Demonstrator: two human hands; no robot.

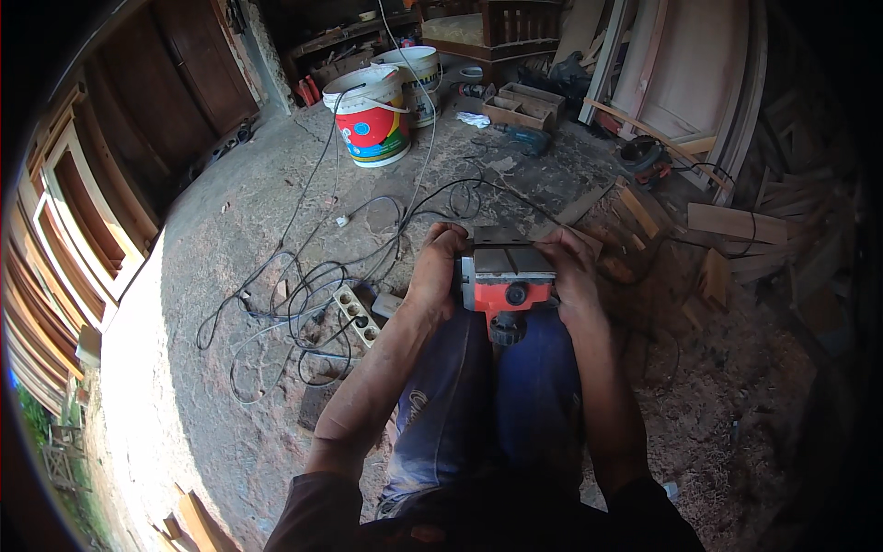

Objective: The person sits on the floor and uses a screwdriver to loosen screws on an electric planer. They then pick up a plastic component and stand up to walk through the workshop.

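Observation:
A red and black electric hand planer [513,287] is held above my knees, its flat metal sole turned up and its round black knob hanging toward me. My left hand [436,271] grips the left side, fingers closed round its far corner. On the opposite side my right hand [572,269] holds the edge, with some fingers hidden behind the body. My blue trousers [441,396] show beneath the tool.
Tangled black cables [299,308] and a white power strip [357,315] lie on the floor at left. Ahead stand paint buckets [372,124], a wooden tool box [524,107] and a blue power drill [526,140]. Wood offcuts [736,224] and another red power tool [644,158] lie at right.

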